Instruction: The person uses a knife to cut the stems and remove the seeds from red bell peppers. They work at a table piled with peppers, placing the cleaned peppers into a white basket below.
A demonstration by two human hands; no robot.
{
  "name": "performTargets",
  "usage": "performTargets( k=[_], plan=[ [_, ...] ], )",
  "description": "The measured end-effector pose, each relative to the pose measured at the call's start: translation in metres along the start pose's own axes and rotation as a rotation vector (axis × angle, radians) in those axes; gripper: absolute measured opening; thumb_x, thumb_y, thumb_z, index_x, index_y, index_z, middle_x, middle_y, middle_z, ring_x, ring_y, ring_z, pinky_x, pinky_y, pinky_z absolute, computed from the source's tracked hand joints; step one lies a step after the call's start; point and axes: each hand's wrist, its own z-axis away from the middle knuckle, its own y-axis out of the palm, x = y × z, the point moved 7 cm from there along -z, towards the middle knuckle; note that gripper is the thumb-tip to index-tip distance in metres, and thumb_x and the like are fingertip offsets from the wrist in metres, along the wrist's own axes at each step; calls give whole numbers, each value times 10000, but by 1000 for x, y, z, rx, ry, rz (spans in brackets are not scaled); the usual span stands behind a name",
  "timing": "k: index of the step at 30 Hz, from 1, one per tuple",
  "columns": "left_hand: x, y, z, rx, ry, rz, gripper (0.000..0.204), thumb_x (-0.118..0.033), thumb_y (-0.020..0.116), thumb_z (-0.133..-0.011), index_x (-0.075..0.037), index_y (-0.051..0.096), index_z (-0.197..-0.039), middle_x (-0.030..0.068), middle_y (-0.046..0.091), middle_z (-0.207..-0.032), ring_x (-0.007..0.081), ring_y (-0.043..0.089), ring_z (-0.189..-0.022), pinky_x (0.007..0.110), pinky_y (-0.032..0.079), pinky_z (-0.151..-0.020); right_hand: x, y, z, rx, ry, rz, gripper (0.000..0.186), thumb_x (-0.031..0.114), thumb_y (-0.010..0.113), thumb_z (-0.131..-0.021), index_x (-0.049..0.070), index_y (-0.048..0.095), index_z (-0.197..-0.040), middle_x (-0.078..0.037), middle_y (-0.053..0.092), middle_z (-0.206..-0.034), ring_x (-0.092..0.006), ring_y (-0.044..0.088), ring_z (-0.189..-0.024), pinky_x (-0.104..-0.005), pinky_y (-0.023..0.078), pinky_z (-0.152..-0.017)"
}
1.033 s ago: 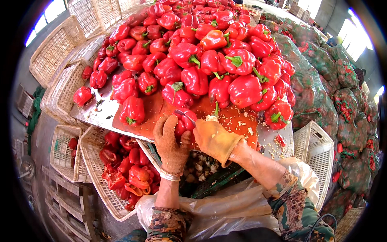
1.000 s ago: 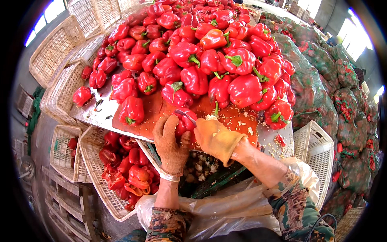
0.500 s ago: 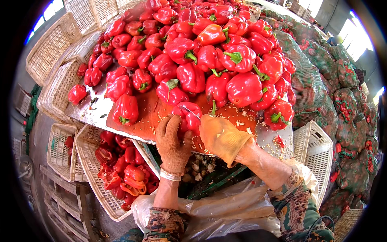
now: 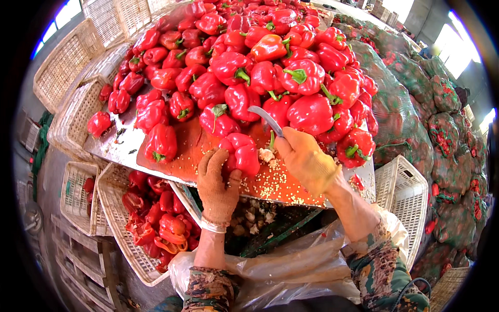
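The left hand (image 4: 217,186) clenches a red pepper (image 4: 241,152) at the near edge of the table (image 4: 112,148), its cored end facing right toward the curved knife (image 4: 265,119) gripped tight in the right hand (image 4: 306,161).

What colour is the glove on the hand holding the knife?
Yellow-orange, on the right hand gripping the knife; head view.

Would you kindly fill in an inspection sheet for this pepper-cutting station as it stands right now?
Surface: metal tray, wet, smeared red, scattered with seeds.
Job's things: red pepper and curved knife.
Clutter: pepper heap on the tray; cut peppers in white basket.
Hands: gloved left hand grips the pepper; gloved right hand holds the knife.
Cables: nothing seen.
Surroundings: empty baskets left, mesh sacks of peppers right.
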Motion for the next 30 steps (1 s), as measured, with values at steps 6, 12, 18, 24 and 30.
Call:
performTargets(
  k=[6,12,18,24,30],
  plan=[
    [6,-4,-12,63,-123,88,520,-178,784,-798,-6,596,-1252,219,612,-1237,401,585,-1164,448,484,-1003,-17,50,37,211,334,-252,126,155,608,-976,31,590,-970,-226,603,-730,-452,626,-710,-499,470,-576],
    [-14,-11,-20,62,-108,-63,723,-443,808,-771,1,562,-1286,219,605,-1213,411,557,-1161,479,466,-1005,10,37,49,160,279,-227,112,109,601,-965,10,553,-945,-264,585,-729,-487,604,-716,-527,461,-577],
    [2,-5,-16,42,-153,33,758,-357,816,-741,5,530,-1342,220,603,-1247,408,565,-1179,470,464,-1023,5,36,22,310,212,-274,99,107,601,-956,21,553,-945,-238,588,-718,-463,610,-703,-513,478,-587],
    [4,-7,-11,7,-172,93,816,-241,840,-706,2,490,-1401,213,594,-1294,388,578,-1201,446,457,-1047,21,54,18,388,-167,-59,71,96,600,-928,46,551,-916,-159,555,-730,-363,615,-692,-448,500,-597],
    [6,-6,-12,12,-235,83,815,-159,845,-685,4,496,-1403,203,586,-1320,361,579,-1218,417,451,-1062,36,66,24,537,-445,293,131,135,609,-818,67,654,-921,-90,574,-816,-243,610,-786,-375,509,-654]
  ],
)
